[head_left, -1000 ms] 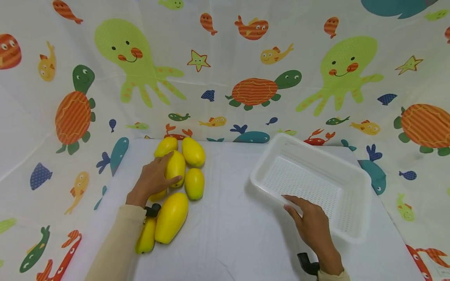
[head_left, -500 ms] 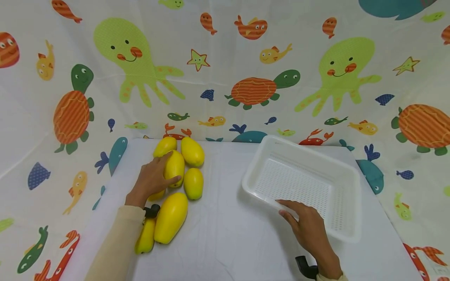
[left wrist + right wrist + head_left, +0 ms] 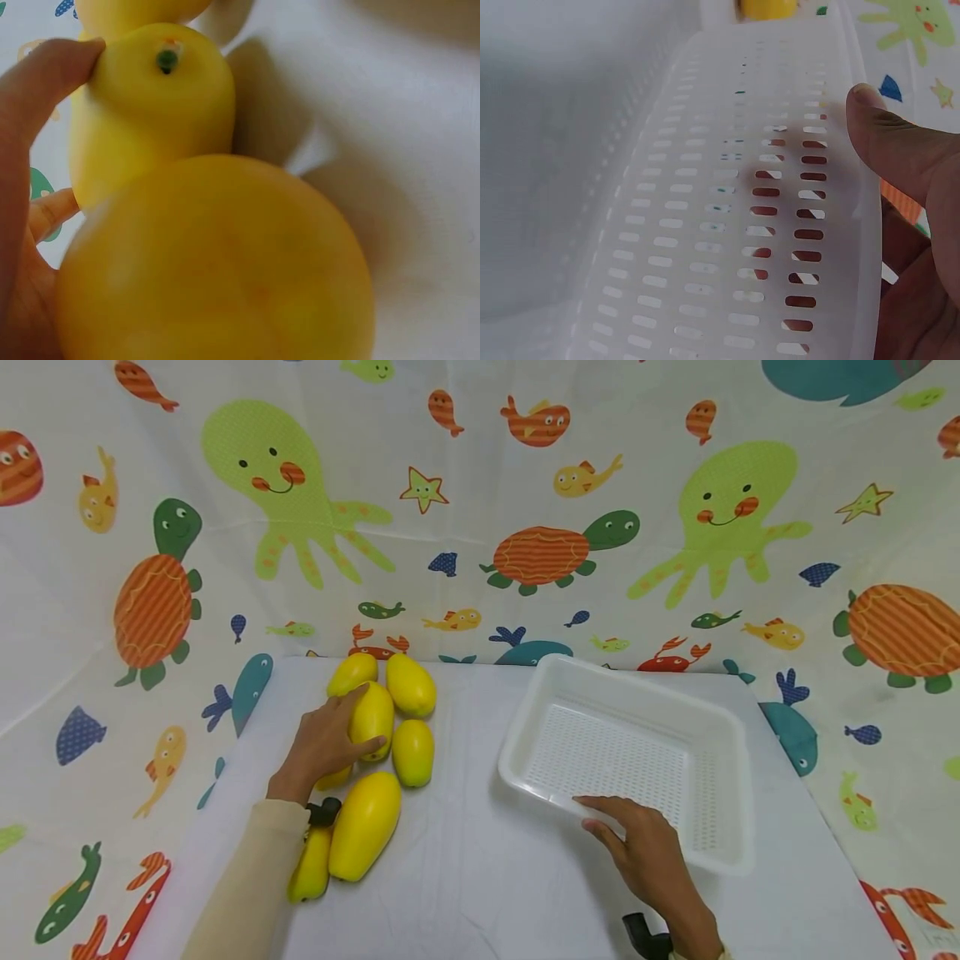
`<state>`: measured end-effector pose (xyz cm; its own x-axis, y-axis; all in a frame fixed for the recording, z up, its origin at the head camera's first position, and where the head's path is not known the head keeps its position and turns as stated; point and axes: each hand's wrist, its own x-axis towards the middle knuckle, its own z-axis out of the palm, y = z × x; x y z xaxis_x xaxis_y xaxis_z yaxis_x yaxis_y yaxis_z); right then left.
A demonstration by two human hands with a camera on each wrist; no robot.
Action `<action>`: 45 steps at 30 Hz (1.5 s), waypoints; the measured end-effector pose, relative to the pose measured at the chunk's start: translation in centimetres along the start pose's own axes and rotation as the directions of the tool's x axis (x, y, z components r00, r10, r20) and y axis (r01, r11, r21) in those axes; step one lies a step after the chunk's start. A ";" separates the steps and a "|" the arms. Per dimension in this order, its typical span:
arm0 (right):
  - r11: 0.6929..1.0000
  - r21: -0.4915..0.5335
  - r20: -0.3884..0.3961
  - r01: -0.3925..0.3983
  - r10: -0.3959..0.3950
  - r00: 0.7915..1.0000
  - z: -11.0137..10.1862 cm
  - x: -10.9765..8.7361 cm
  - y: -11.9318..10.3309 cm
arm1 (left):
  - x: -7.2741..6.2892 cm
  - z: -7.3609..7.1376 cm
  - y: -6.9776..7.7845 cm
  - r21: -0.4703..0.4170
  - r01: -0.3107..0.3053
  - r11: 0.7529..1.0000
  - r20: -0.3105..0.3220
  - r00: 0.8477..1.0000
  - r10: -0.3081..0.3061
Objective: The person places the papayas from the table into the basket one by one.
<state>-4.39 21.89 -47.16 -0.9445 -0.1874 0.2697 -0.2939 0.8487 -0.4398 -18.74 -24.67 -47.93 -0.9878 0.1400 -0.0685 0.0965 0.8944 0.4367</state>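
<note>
At the left of the head view, my left hand holds a yellow oval fruit, thumb on the near end and fingers over its far side. In the left wrist view that fruit shows a small green stem spot, and another rounded yellow fruit fills the foreground. My right hand grips the near rim of a white plastic basket with a perforated floor. In the right wrist view the thumb lies at the rim, and the fingers show darkly through the slotted wall.
Several more yellow fruits surround the left hand: two behind, one to its right, a large long one in front and one by the sleeve. A sea-animal printed curtain rises behind the white table.
The basket has slid left across the table toward the fruits, with my right hand moving along at its rim. My left hand stays in place on the yellow fruit.
</note>
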 end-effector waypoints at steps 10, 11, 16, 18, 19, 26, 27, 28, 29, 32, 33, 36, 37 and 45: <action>0.997 0.004 0.011 0.075 -0.075 0.997 0.3 -0.4 -0.2 | 0.1 0.8 0.4 -0.025 -0.004 1.000 -0.009 1.000 0.004; 0.996 0.010 0.012 0.086 -0.086 0.996 0.3 -0.4 -0.2 | 0.1 0.7 0.4 -0.025 -0.004 1.000 -0.009 1.000 0.004; 0.992 0.030 0.023 0.119 -0.120 0.992 0.4 -0.5 -0.6 | 0.1 0.6 0.4 -0.027 -0.007 1.000 -0.005 1.000 0.007; 0.992 0.032 0.029 0.122 -0.123 0.992 0.4 -0.6 -0.6 | 0.1 0.6 0.4 -0.027 -0.009 1.000 -0.005 1.000 0.009; 0.992 0.032 0.033 0.121 -0.122 0.992 0.4 -0.7 -0.7 | 0.1 0.6 0.3 -0.025 -0.010 1.000 -0.006 1.000 0.009; 0.995 0.060 0.078 0.081 -0.086 0.993 -0.1 -0.6 -1.3 | -0.1 0.5 0.0 -0.023 -0.005 1.000 -0.019 1.000 0.004; 0.995 0.065 0.079 0.077 -0.082 0.993 -0.3 -0.5 -1.3 | -0.1 0.5 -0.1 -0.022 -0.004 1.000 -0.022 1.000 0.004; 0.995 0.069 0.079 0.068 -0.073 0.994 -0.6 -0.5 -1.3 | -0.1 0.4 -0.1 -0.023 -0.004 1.000 -0.024 1.000 0.003; 0.996 0.070 0.076 0.058 -0.063 0.995 -0.9 -0.4 -1.3 | -0.1 0.4 -0.1 -0.023 -0.005 1.000 -0.027 1.000 0.004; 0.997 0.076 0.060 0.025 -0.029 0.998 -2.2 -0.1 -0.9 | -0.1 0.4 -0.2 -0.021 -0.009 1.000 -0.032 0.999 0.008; 0.997 0.074 0.054 0.007 -0.011 0.998 -2.7 0.1 -0.7 | -0.1 0.4 -0.2 -0.021 -0.010 1.000 -0.032 0.999 0.009; 0.996 0.076 0.049 -0.045 0.041 0.998 -4.3 0.5 0.2 | 0.0 0.3 -0.3 -0.024 -0.012 1.000 -0.030 0.999 0.011; 0.995 0.073 0.047 -0.062 0.058 0.997 -4.9 0.7 0.5 | 0.0 0.3 -0.3 -0.023 -0.012 1.000 -0.028 1.000 0.012; 0.983 0.087 0.032 -0.159 0.156 0.987 -9.0 1.4 4.8 | -0.1 -0.1 -0.1 -0.017 -0.009 1.000 -0.009 1.000 0.009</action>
<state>-5.80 30.17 -41.23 -0.9830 -0.0679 0.1705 -0.1521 0.8213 -0.5499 -18.65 -24.86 -47.89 -0.9880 0.1440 -0.0567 0.1031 0.8858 0.4525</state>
